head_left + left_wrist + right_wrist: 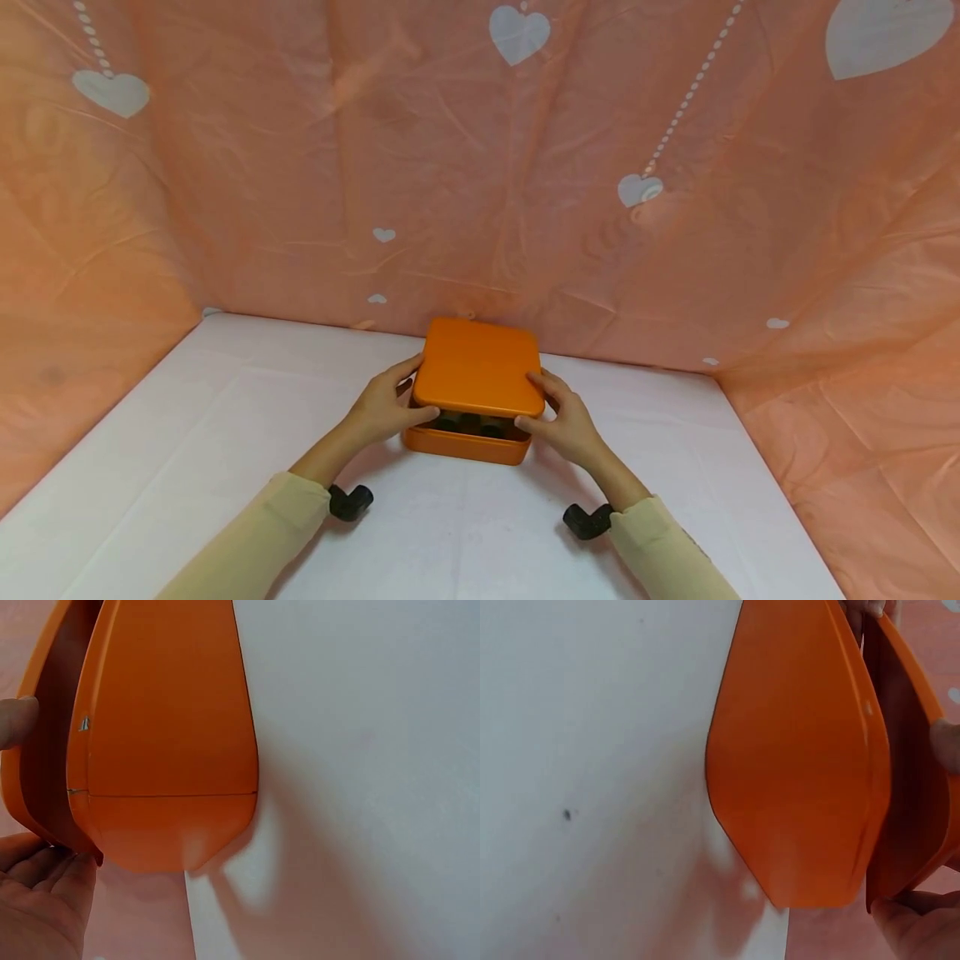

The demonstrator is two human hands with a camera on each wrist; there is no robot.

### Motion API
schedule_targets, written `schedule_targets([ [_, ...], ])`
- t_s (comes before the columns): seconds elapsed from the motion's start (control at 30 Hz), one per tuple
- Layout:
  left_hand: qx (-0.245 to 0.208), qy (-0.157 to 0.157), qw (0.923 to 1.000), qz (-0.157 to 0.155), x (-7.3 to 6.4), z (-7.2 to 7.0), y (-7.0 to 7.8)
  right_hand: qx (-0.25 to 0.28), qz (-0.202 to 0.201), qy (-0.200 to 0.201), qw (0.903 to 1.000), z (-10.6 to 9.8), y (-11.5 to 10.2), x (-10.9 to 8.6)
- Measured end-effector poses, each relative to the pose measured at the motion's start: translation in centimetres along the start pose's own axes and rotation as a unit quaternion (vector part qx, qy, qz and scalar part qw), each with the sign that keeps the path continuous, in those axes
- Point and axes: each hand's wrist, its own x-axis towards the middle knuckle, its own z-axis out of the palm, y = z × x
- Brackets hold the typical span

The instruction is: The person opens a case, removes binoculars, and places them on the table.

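Note:
An orange lid [480, 365], square with rounded corners, is raised at its front edge over a matching orange box [467, 446]. My left hand [382, 407] holds the lid's left side, thumb at the front corner. Opposite it, my right hand [564, 419] grips the right side, with its thumb near the front edge too. Through the gap in front, dark rounded items [468, 422] show inside the box, mostly hidden by the lid. The left wrist view has the box wall [165, 735] with the lid's rim apart from it; a similar gap beside the box wall [795, 765] shows in the right wrist view.
The box stands on a white-covered table [457, 533], close to the back edge. A pink cloth [480, 183] with pale hearts hangs behind and along both sides. Black elbow-shaped pieces [350, 502] sit beside both wrists.

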Motion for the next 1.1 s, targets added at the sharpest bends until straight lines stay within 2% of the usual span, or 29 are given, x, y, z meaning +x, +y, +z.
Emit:
schedule_targets([
  [0.2, 0.000, 0.005, 1.0000, 0.008, 0.0, -0.1, 0.4, -0.003, -0.022, 0.004, 0.9997, -0.5, -0.2, -0.1],
  [0.47, 0.016, 0.014, 0.9987, 0.046, -0.1, -0.1, 1.1, -0.027, -0.043, 0.008, 0.9987, -1.3, -0.4, -0.2],
  [0.7, 0.013, 0.009, 0.9991, 0.038, -0.3, 0.1, 1.4, -0.036, -0.038, 0.009, 0.9986, -1.7, -0.5, -0.4],
  [1.1, 0.012, 0.021, 0.9984, 0.052, -0.4, 0.5, 2.3, -0.044, -0.040, 0.018, 0.9981, -2.8, -1.1, -1.1],
])
